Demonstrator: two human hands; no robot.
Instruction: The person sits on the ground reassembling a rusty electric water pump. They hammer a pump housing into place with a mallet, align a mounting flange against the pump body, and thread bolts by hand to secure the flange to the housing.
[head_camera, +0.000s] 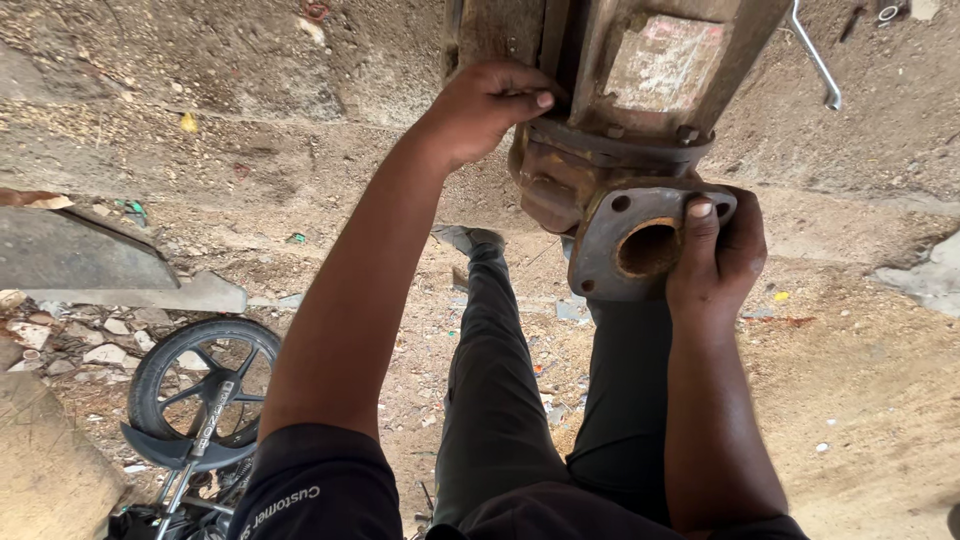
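The left hand (485, 105) has its fingers curled against the rusty pump (610, 120) body, while the right hand (722, 255) has its fingers clamped on the pump's flange (625, 215) above the dirt ground (850, 380).

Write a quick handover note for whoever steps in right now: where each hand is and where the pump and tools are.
Left hand: gripping the side of the rusty pump, fingers curled on its body above the bolted collar.
Right hand: holding the edge of the flange, thumb on its face beside the rusted opening.
The pump is held up above the dirt ground, over the person's legs.
The flange's bolt holes show empty.
A wrench lies on the ground beyond the pump; a motorcycle wheel is to the left.
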